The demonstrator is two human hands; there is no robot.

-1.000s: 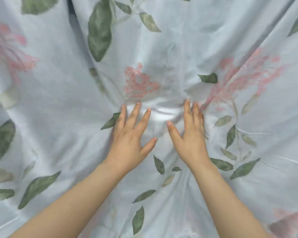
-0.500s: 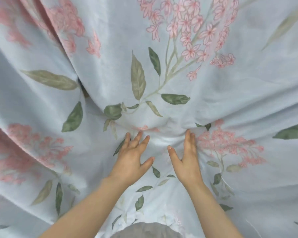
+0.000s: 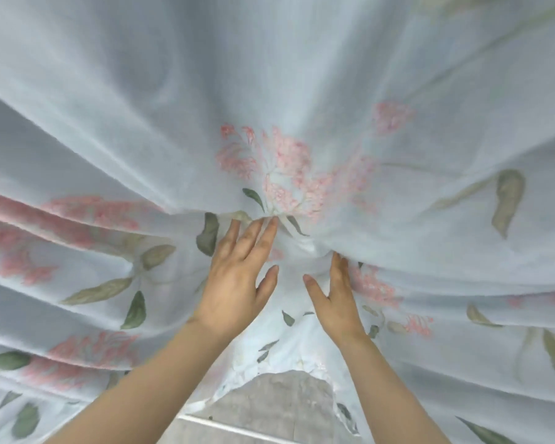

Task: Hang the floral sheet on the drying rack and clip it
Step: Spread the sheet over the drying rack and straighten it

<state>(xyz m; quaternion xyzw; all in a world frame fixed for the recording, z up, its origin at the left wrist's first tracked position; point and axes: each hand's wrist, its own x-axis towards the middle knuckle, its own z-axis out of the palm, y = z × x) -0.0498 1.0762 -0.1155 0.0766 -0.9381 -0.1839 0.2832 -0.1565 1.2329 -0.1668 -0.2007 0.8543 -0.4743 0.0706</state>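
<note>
Print shifts since half a second ago: a different pink cluster now sits just above the fingertips, the folds fanning out from the hands are deeper, and the grey floor [image 3: 269, 408] patch at the bottom edge is larger. Both hands keep pushing up and forward into the floral sheet [image 3: 141, 123], which fills nearly the whole view and drapes over and ahead of me.

Left hand [image 3: 234, 283] lies flat, fingers straight and slightly spread, pressing the cloth. Right hand [image 3: 337, 299] is flat too, thumb out, fingertips tucked under a fold (outer fingers hidden). Neither hand pinches anything.

I judge the sheet is being fed or smoothed over the rack. No rack bar or clip shows, so clipping is not yet done.

The fabric is thin, pale blue-white and slightly see-through, with a fine weave, soft rounded pleats, and matte pink blossoms and olive leaves. It looks limp and likely to slip. The floor looks like hard tile with a pale grout line.
</note>
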